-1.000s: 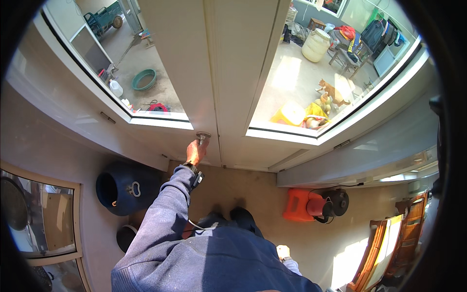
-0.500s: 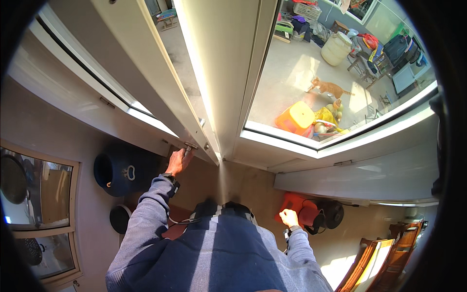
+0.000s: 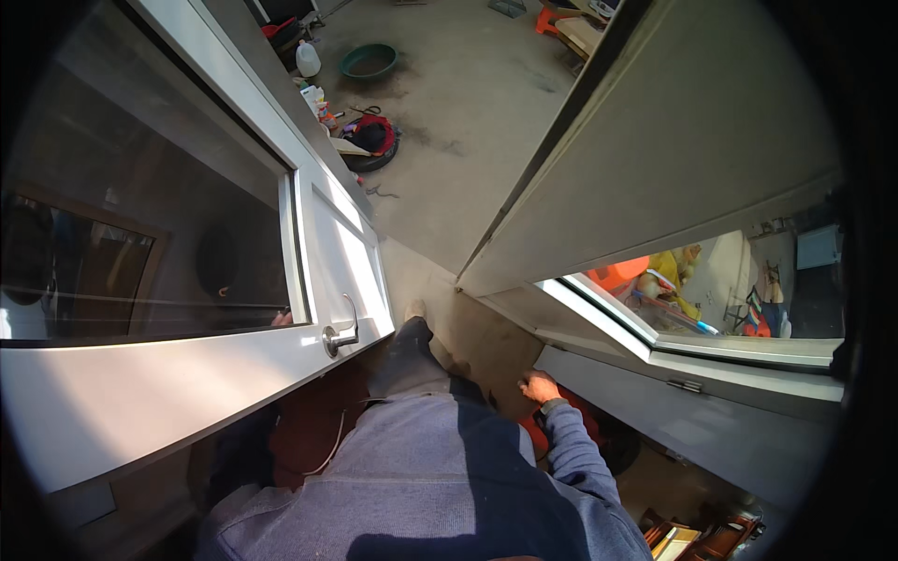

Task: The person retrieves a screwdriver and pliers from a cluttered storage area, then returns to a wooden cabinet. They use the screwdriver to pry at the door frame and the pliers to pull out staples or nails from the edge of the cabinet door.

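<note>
The white glazed door leaf (image 3: 206, 383) on the left stands swung open, its lever handle (image 3: 339, 338) in plain view. My left hand (image 3: 282, 319) shows only as a small patch of fingers at the lower edge of that leaf's glass; the rest is hidden, so its grip is unclear. My right hand (image 3: 539, 385) hangs beside the other door leaf (image 3: 655, 112), fingers curled, with nothing visible in them. My foot (image 3: 414, 310) steps forward into the doorway.
Beyond the doorway on the concrete floor (image 3: 449, 93) are a green basin (image 3: 369, 62), a white jug (image 3: 308, 59) and a tyre with red and black items (image 3: 372, 154). An orange object (image 3: 554, 21) is farther right. Orange containers and a wooden chair (image 3: 720, 538) sit low behind my right arm.
The left leaf has swung wide open from closed, carrying my left hand out of clear view. My right hand has risen from low down. My foot has moved forward into the gap.
</note>
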{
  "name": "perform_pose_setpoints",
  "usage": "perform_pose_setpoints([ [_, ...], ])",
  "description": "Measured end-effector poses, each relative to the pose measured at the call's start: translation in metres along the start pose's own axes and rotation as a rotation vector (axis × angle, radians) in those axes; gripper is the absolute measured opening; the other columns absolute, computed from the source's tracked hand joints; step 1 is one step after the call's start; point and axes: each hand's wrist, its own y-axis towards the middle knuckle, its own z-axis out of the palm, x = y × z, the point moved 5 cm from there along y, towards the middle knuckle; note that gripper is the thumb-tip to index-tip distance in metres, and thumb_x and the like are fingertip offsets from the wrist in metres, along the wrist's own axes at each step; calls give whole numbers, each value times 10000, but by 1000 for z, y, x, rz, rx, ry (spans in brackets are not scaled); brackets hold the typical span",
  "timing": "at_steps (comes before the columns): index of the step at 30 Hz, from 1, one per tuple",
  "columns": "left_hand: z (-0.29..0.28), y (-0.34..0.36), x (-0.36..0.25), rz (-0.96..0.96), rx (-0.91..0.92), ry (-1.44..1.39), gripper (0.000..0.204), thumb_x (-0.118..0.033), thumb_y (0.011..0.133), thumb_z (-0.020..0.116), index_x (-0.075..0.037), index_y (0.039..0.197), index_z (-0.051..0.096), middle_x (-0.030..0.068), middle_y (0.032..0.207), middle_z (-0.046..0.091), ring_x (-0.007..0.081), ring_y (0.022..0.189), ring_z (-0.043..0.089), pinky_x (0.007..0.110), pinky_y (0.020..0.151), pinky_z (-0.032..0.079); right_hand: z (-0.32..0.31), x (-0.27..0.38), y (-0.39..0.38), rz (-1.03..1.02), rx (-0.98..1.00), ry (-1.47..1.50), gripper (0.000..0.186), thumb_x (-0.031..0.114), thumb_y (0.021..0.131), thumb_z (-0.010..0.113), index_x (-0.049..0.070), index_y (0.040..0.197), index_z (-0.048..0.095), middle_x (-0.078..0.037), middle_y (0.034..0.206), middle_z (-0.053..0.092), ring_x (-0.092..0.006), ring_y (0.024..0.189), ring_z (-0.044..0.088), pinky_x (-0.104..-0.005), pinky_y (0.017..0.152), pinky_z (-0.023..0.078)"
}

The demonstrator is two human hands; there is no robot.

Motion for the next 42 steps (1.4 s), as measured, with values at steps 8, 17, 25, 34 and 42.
perform_pose_setpoints([
  [8,-42,-38,96,-503,16,-137,199,-138,920,542,-25,1041,653,181,935,674,387,847,622,465,763,479,-15,81,141,-136,47,92,323,363,874,621,50,916,690,-244,912,677,-439,880,651,-522,771,521],
  [17,-64,88,194,-618,70,-248,178,-138,923,539,-30,1020,643,173,915,666,374,822,616,458,738,475,-79,247,346,-177,120,44,259,286,842,645,85,986,723,-187,995,715,-377,980,674,-490,834,542],
  [25,-104,278,217,-434,61,-315,161,-138,925,537,-35,1001,635,166,897,659,362,800,609,451,716,471,-164,282,440,-113,84,6,238,280,842,664,116,996,742,-171,1004,718,-369,979,677,-480,848,547],
  [34,-109,465,170,-349,54,-449,144,-138,927,535,-40,980,626,157,878,651,349,775,603,444,691,467,-204,176,480,88,180,-44,264,271,816,619,94,956,756,-176,908,731,-360,912,695,-462,818,549],
  [42,-101,630,110,-389,41,-529,131,-139,929,533,-45,961,617,150,860,644,338,753,596,437,668,463,-220,73,504,312,380,190,326,290,826,637,103,1068,753,-155,1060,735,-343,1029,686,-440,903,541],
])
